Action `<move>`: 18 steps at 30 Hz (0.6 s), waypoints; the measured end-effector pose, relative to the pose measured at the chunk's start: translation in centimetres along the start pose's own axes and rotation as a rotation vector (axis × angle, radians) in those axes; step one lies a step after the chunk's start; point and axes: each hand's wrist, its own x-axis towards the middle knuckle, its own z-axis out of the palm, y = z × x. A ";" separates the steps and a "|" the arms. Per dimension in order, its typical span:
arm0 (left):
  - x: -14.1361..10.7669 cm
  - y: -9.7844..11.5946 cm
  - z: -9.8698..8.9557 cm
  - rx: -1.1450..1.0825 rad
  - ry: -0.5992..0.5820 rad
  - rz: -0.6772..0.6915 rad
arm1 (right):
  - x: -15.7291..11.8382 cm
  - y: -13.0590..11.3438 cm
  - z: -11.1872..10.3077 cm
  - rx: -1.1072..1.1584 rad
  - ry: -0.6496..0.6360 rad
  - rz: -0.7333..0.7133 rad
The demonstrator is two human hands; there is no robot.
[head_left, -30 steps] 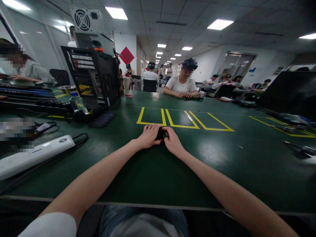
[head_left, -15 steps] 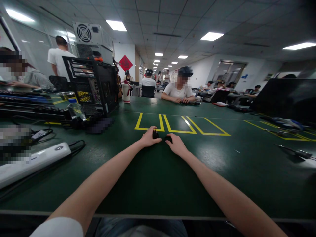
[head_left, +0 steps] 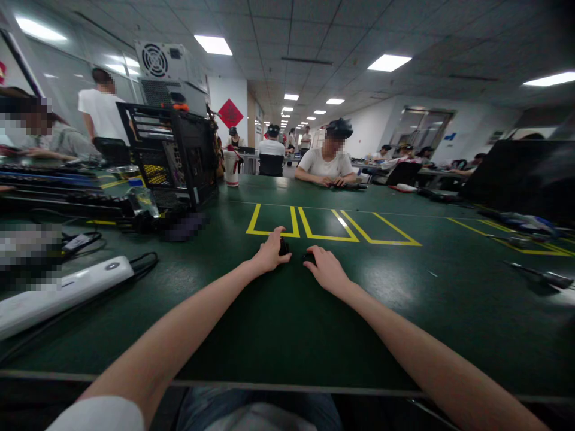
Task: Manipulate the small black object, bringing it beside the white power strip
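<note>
Just in front of the yellow taped outlines, my left hand (head_left: 268,252) is closed around a small black object (head_left: 284,246), with thumb and fingers on either side of it. To its right, my right hand (head_left: 330,269) grips another small black piece (head_left: 308,258) at its fingertips. Both pieces are mostly covered by the fingers and too small to name. A short gap separates the hands, which are low over the green tabletop (head_left: 287,323); whether they rest on it I cannot tell.
Yellow tape outlines (head_left: 309,239) mark the table ahead. An open computer case (head_left: 184,149) and a white power strip (head_left: 72,290) are at left. A paper cup (head_left: 232,169) stands beyond. Screwdriver-like tools (head_left: 539,275) lie at right. A person (head_left: 327,161) sits opposite.
My right hand has shifted a little to the right with its black piece, widening the gap between my hands. My left hand has barely moved, and the view has tilted slightly.
</note>
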 end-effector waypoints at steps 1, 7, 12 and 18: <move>-1.6 0.8 -0.9 0.021 -0.051 0.038 | -1.2 -1.3 -0.6 -0.021 -0.072 -0.038; -12.9 7.8 -6.2 0.225 -0.384 0.327 | -9.8 -8.4 -3.6 0.214 -0.397 -0.140; -19.9 10.6 -6.9 0.421 -0.303 0.348 | -14.2 -10.6 -2.6 0.547 -0.478 -0.020; -22.9 10.0 -7.0 0.424 -0.167 0.391 | -16.0 -12.0 0.5 0.828 -0.522 0.105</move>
